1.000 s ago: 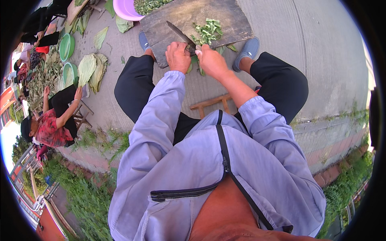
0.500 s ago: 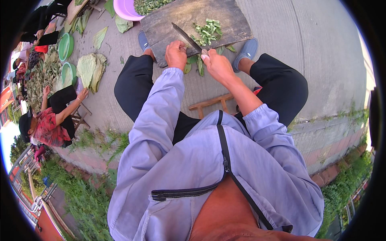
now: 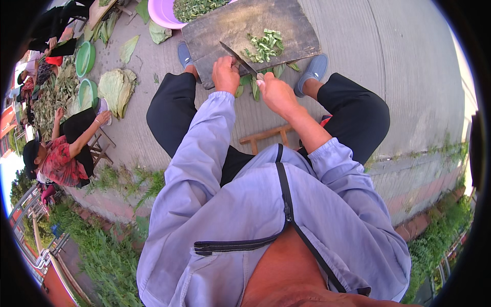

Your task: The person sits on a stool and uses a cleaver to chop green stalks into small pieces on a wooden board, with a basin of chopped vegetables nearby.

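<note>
In my right hand (image 3: 279, 95) is a knife (image 3: 238, 58), its handle gripped and its long dark blade slanting up to the left over the cutting board's near edge. My left hand (image 3: 225, 74) is closed at that edge, left of the blade, fingers curled down. What it holds, if anything, is hidden. The worn wooden cutting board (image 3: 220, 30) lies between my feet. A small heap of chopped green leaves (image 3: 267, 44) sits on it, beyond the blade to the right. Some leaf pieces (image 3: 254, 88) hang or lie at the near edge between my hands.
A pink-purple basin (image 3: 162, 15) of chopped greens stands beyond the board at left. Large flat leaves (image 3: 116, 91) lie on the concrete, near green basins (image 3: 87, 93). Another person (image 3: 66, 161) sits at the left. A wooden stool (image 3: 266, 135) shows beneath me.
My right hand and the knife have shifted slightly down; my left hand stays by the board's edge. The seated person's hand has come away from the large leaves.
</note>
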`<control>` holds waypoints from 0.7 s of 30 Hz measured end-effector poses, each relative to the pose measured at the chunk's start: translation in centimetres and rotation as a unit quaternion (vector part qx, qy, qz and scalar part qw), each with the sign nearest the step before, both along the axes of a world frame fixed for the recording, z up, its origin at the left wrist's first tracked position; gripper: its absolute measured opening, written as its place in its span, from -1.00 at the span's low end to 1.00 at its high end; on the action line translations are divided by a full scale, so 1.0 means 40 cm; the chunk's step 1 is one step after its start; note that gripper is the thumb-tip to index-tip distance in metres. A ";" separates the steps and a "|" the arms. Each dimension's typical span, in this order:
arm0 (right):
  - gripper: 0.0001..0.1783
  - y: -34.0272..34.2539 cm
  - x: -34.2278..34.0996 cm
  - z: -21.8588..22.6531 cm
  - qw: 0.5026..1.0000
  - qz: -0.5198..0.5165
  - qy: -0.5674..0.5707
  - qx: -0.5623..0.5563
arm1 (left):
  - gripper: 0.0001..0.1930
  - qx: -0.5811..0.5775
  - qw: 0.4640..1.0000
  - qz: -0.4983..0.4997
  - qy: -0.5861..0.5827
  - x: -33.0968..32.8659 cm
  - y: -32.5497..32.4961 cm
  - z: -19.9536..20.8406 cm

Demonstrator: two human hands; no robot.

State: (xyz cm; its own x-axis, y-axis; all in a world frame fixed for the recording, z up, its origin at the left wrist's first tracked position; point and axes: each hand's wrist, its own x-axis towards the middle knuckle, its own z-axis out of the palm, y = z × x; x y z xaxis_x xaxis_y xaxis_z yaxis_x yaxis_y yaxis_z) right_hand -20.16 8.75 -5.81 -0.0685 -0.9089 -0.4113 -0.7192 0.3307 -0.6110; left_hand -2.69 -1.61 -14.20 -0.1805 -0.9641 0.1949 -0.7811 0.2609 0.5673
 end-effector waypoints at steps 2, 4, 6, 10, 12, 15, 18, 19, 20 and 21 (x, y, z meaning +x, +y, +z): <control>-0.57 0.002 -0.001 -0.004 1.000 0.001 -0.005 -0.025 | -0.84 0.010 1.000 -0.008 -0.012 0.005 0.013 0.007; -0.57 0.004 0.001 -0.003 1.000 0.000 -0.007 -0.026 | -0.83 0.008 1.000 -0.001 -0.009 0.008 0.022 0.010; -0.57 0.001 0.003 -0.001 1.000 -0.001 -0.010 -0.026 | -0.82 0.007 1.000 0.006 -0.006 0.014 0.025 0.009; -0.57 0.001 0.001 -0.006 1.000 0.003 -0.013 -0.025 | -0.84 0.027 0.999 0.032 -0.013 0.005 0.021 0.013; -0.57 -0.003 0.002 -0.007 1.000 0.006 -0.014 -0.027 | -0.85 0.034 0.999 0.037 -0.009 0.009 0.012 0.007; -0.58 -0.004 0.006 0.000 0.999 0.004 -0.020 -0.026 | -0.88 0.033 0.998 0.046 -0.013 0.009 0.012 0.003; -0.58 -0.013 0.009 -0.003 0.999 0.001 -0.022 -0.032 | -0.89 0.040 0.998 0.043 -0.004 0.003 0.007 0.006; -0.58 -0.017 0.012 -0.004 0.999 -0.001 -0.027 -0.035 | -0.89 0.049 0.998 0.045 -0.003 0.003 0.006 0.006; -0.59 -0.021 0.015 -0.005 0.999 -0.004 -0.032 -0.037 | -0.89 0.058 0.997 0.047 -0.002 0.002 0.005 0.006; -0.59 -0.026 0.016 -0.007 0.999 -0.002 -0.032 -0.037 | -0.89 0.058 0.997 0.048 -0.002 0.002 0.004 0.005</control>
